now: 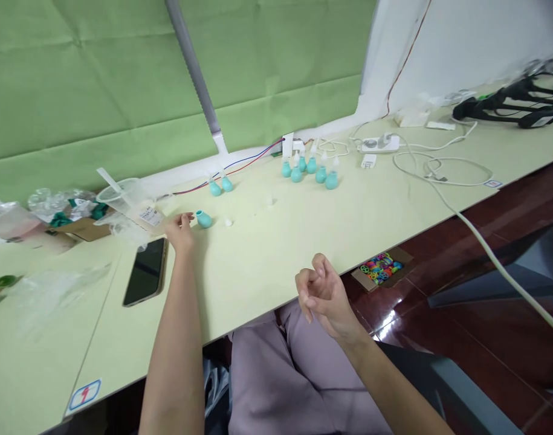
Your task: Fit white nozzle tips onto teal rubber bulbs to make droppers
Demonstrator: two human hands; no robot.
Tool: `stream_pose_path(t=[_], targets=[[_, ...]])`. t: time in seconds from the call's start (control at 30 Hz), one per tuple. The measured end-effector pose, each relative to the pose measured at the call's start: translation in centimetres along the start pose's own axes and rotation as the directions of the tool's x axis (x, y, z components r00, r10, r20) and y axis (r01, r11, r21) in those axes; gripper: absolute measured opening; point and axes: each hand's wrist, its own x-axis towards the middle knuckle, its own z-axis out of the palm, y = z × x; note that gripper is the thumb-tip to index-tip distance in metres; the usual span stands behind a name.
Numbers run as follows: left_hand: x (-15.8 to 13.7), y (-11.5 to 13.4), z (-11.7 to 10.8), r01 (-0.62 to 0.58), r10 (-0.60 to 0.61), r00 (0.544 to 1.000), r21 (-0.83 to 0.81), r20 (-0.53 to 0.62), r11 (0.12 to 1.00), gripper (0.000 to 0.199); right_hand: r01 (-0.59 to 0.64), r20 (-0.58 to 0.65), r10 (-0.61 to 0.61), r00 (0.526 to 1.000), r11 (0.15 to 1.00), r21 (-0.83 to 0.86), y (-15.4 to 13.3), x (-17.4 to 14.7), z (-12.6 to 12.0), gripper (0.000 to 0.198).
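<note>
My left hand (181, 229) is at the left of the table, its fingers bent but apart and nothing visible in them. Just right of its fingertips a teal squeeze bulb (204, 219) lies tilted, its open neck towards the hand. Close to that bulb is a small white tip (228, 222), with a translucent tip (269, 199) farther right. My right hand (322, 296) hovers over the table's front edge, palm up, fingers loosely curled and apart, holding nothing I can see. Two bulbs with clear nozzles (226, 183) stand behind; several more nozzle-fitted bulbs (320, 174) are grouped to the right.
A black phone (144, 272) lies beside my left forearm. Behind it stands a clear plastic cup (131, 202), near a cardboard box (88, 228) of wrapped pieces. A white power strip (379, 144) and cables lie at right. Below the edge, a box of colourful pieces (380, 267) sits.
</note>
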Motion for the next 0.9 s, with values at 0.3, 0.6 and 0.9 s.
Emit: stream_pose_path(t=[0.3, 0.6, 0.9], targets=[[-0.3, 0.5, 0.1, -0.012, 0.011, 1.000, 0.028, 0.012, 1.000, 0.027, -0.010, -0.043, 0.013, 0.999, 0.998, 0.068, -0.3, 0.0, 0.1, 0.038], [-0.9, 1.1, -0.1, -0.045, 0.042, 0.999, 0.106, 0.027, 0.993, 0.030, -0.011, -0.017, 0.006, 1.000, 0.930, -0.366, 3.5, -3.6, -1.4, 0.028], [-1.3, 1.3, -0.4, -0.046, 0.043, 0.999, 0.111, 0.030, 0.993, 0.026, 0.505, 0.547, 0.459, 0.700, 0.222, -0.834, 19.7, -7.6, -3.6, 0.030]])
